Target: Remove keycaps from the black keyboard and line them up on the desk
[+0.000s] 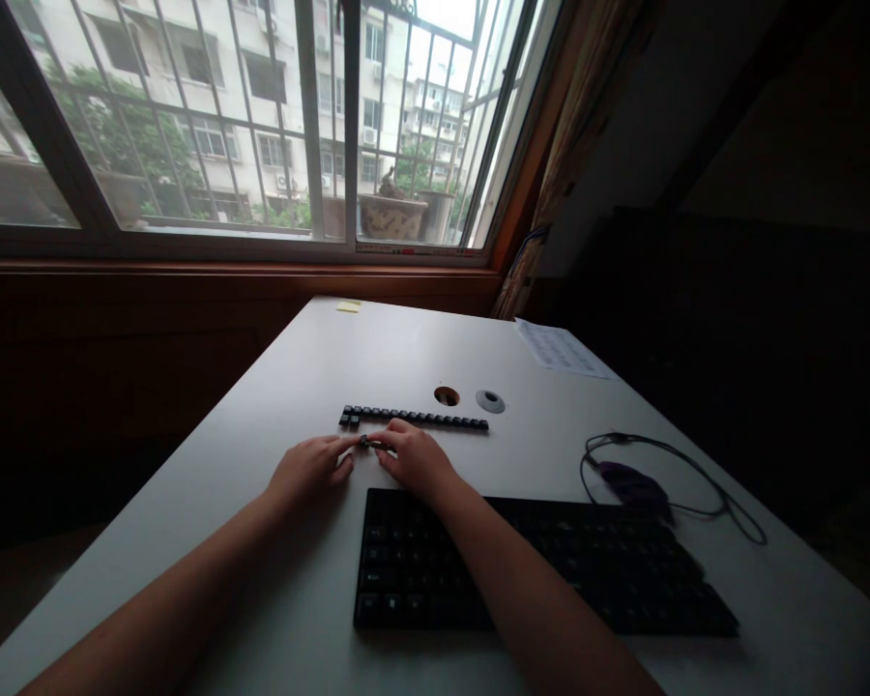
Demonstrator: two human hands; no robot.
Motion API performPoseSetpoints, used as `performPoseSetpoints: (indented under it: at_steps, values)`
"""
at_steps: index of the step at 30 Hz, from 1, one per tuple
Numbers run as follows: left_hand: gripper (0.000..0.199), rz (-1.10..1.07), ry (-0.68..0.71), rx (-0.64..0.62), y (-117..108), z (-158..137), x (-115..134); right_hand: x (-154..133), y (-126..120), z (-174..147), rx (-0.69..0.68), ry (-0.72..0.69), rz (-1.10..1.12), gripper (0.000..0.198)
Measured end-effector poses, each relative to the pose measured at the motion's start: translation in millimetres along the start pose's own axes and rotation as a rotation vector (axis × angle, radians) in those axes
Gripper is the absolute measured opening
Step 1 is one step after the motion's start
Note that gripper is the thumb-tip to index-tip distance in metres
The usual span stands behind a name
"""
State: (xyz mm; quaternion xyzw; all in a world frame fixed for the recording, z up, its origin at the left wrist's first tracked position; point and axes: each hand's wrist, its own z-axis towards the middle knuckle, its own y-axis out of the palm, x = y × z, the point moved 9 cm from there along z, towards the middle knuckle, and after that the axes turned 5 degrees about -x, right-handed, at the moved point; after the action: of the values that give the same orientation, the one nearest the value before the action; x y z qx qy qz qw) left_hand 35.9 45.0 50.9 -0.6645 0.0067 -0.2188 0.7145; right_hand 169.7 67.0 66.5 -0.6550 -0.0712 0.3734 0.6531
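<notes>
My right hand pinches a small slim tool, which looks like a keycap puller, though my fingers cover much of it. At the tool's left end is a black keycap. The index finger of my left hand reaches out and touches this keycap, with the thumb apart below. Just beyond my hands, a long row of black keycaps lies on the white table, with a shorter row of keycaps in front of its left end. My right forearm crosses over a black keyboard and hides part of it.
On the right lies a dark mouse with a looped cable. Farther back are a round cable hole, a grey ring-shaped cover, a printed sheet and a yellow note. A barred window stands behind the table.
</notes>
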Motion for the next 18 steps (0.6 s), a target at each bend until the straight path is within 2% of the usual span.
performPoseSetpoints:
  at_steps: [6, 13, 18]
  values:
    - [0.040, 0.028, 0.013, -0.040, 1, 1, 4, -2, 0, -1, -0.009, -0.013, -0.011, 0.033]
    - [0.040, -0.064, 0.015, -0.011, -4, -1, 4, -3, -2, 0, -0.006, -0.012, -0.002, 0.032]
    - [0.035, -0.024, 0.042, 0.053, -12, -5, 10, -1, -2, -1, 0.016, -0.018, 0.016, 0.030]
